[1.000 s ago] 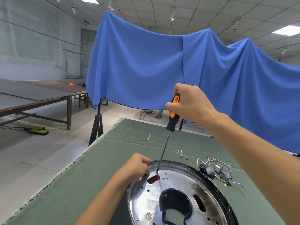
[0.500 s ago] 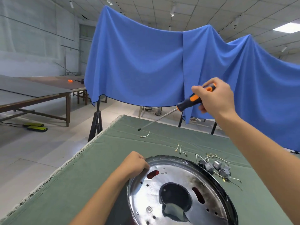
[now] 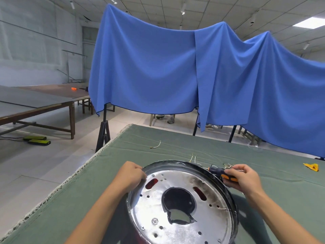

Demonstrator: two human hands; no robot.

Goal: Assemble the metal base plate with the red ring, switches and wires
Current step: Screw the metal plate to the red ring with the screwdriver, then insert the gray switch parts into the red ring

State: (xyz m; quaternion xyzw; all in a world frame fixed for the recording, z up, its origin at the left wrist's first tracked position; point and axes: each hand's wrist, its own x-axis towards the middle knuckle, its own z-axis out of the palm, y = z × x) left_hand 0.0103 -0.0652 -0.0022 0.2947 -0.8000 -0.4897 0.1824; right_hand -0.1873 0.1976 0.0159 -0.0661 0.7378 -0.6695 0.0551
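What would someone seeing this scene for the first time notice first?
Probably the big blue cloth draped across the room behind the green-covered table. Next, the shiny round metal base plate in the near middle, red showing through its slots, with the left hand gripping its far-left rim. At its right edge, the right hand holds a black and orange screwdriver low, by the small parts.

The left hand (image 3: 131,174) grips the metal base plate (image 3: 179,203) at its far-left rim — the right hand (image 3: 243,178) holds a screwdriver (image 3: 222,173) just beside its far-right rim.
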